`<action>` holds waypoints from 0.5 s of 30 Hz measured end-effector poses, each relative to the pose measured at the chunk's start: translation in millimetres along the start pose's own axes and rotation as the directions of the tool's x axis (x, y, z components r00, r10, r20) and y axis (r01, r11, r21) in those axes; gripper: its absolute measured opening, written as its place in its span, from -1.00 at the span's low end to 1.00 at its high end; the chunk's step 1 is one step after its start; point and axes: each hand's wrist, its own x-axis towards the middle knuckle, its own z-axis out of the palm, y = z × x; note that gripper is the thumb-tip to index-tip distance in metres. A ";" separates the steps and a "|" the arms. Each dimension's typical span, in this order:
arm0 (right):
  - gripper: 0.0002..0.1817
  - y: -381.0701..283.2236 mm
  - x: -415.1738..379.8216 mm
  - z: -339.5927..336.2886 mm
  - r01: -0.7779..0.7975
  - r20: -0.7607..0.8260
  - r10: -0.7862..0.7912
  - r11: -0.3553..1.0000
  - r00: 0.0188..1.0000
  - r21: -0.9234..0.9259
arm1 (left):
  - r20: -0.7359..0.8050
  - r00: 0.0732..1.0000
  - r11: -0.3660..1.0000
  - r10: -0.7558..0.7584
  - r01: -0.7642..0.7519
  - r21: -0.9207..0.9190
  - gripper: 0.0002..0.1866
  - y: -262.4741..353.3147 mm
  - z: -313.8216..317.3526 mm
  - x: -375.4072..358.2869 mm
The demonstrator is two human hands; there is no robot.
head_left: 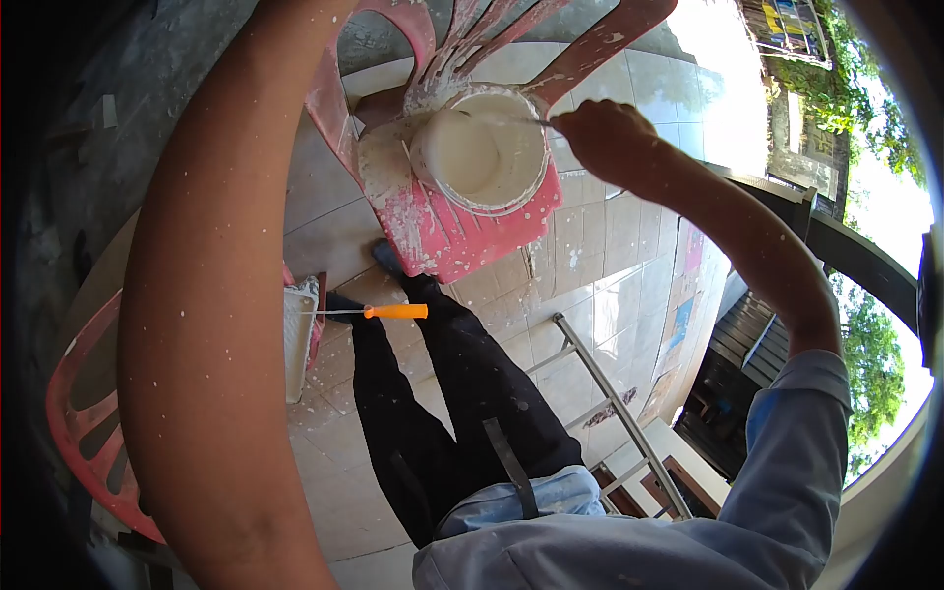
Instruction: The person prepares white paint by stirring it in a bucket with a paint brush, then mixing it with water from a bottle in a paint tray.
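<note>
My right hand (612,138) is closed on a thin stick (501,120) whose far end reaches over a white bucket (536,185) of white paint. The bucket stands on the seat of a paint-spattered red plastic chair (462,236) in front of me. My left forearm (226,295) rises across the left of the view and runs out at the top edge, so that hand is hidden. Below, my legs in black trousers (442,393) stand on the tiled floor.
A paint roller with an orange handle (398,312) lies across a white tray (298,344) on the floor at my left. A second red chair (84,413) is at far left. A metal ladder (610,393) leans at right, with a railing beyond.
</note>
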 end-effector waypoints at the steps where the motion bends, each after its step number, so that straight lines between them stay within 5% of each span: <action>1: -0.71 -8.5 -6.4 3.9 0.058 0.090 -0.049 0.993 0.995 -0.104 | -0.006 1.000 1.000 0.000 0.000 0.006 -0.37 -1.8 0.8 0.2; 2: -0.73 -9.2 -5.6 0.4 0.168 0.178 -0.156 0.984 0.972 -0.057 | -0.007 1.000 1.000 -0.011 0.011 0.002 -0.36 -3.8 0.1 0.9; 5: -0.77 18.8 14.4 -13.4 0.094 0.083 -0.126 0.946 0.989 0.309 | 0.004 1.000 0.999 -0.020 0.020 -0.031 -0.36 1.9 0.3 -1.1; 6: -0.77 11.2 8.2 -7.3 -0.032 -0.041 0.040 0.985 0.998 0.170 | 0.004 1.000 1.000 -0.016 0.016 -0.026 -0.36 1.8 -0.4 -0.7; 7: -0.75 3.4 2.5 7.2 -0.042 -0.050 0.044 0.999 0.998 0.032 | 0.003 1.000 1.000 -0.008 0.008 -0.017 -0.36 0.3 -1.1 0.4; 9: -0.74 -16.6 -7.5 -14.9 0.118 0.235 -0.096 0.990 0.967 -0.082 | -0.007 1.000 1.000 -0.011 0.011 -0.012 -0.36 -2.2 -0.3 0.9; 10: -0.75 -3.6 5.2 -19.9 0.160 0.309 -0.204 0.974 0.929 0.160 | -0.008 1.000 1.000 -0.009 0.009 -0.019 -0.36 -0.3 1.3 0.6; 11: -0.75 9.0 14.9 -29.4 0.165 0.213 -0.219 0.955 0.952 0.247 | 0.011 1.000 1.000 -0.014 0.015 -0.023 -0.37 2.9 0.4 -0.4; 13: -0.80 21.2 15.4 -14.0 -0.077 0.027 0.074 0.981 0.997 0.178 | 0.035 0.999 0.999 -0.038 0.039 -0.020 -0.37 4.2 -6.8 -0.9; 15: -0.79 -4.7 -3.5 -1.2 -0.010 0.119 0.014 1.000 0.993 -0.029 | 0.021 0.999 0.999 -0.029 0.029 -0.020 -0.38 2.2 -3.1 0.8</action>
